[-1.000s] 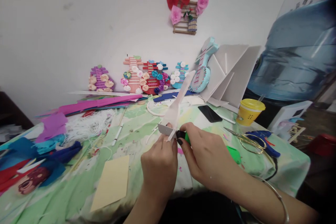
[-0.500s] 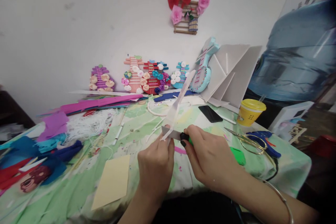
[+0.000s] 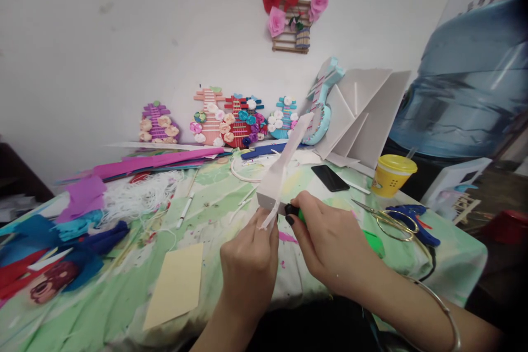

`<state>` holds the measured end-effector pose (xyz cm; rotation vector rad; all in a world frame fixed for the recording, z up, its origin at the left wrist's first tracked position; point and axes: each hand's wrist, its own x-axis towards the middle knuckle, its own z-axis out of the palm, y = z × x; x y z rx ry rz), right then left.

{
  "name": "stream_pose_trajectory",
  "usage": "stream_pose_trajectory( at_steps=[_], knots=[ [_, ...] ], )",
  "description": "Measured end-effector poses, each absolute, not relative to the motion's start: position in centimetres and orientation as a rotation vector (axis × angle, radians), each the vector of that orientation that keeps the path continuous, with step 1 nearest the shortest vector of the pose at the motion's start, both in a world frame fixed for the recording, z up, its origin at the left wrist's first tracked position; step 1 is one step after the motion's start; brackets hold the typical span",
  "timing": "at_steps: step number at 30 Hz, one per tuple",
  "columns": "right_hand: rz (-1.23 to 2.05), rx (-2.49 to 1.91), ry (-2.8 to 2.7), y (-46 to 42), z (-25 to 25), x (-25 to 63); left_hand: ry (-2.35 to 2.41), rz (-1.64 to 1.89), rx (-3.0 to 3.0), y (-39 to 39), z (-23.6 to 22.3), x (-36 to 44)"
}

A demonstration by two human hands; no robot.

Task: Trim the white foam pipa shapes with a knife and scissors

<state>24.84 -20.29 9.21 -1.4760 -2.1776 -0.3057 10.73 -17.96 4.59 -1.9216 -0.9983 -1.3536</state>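
Note:
My left hand (image 3: 251,256) is closed round the lower end of a white foam-board piece (image 3: 284,168). The piece tilts up and to the right, with a long narrow neck above a wider part. A thin strip of it (image 3: 271,217) hangs partly loose at the near edge. My right hand (image 3: 330,236) grips a utility knife (image 3: 293,210) with a green and black handle. Its grey blade reaches left against the board, just above my left fingers. How deep the blade sits in the board I cannot tell.
A phone (image 3: 330,178), a yellow cup (image 3: 395,175), gold-handled scissors (image 3: 391,223) and a green tool (image 3: 373,242) lie to the right. A cream card (image 3: 175,286), a white pen (image 3: 185,210), white string (image 3: 142,198) and coloured felt (image 3: 82,236) are leftward. Decorated lute shapes (image 3: 237,121) line the wall.
The foam-board piece has tipped further right and shows more of its wider face. The blade has slid along its edge, and the loose strip stands out more. Both hands have shifted slightly.

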Motion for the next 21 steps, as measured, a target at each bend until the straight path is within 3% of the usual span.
stream_pose_trajectory(
  at_steps=[21],
  knots=[
    [-0.244, -1.527, -2.125, -19.50, 10.04, 25.22, -0.915, -1.391, -1.991, -18.41, 3.79, 10.65]
  ],
)
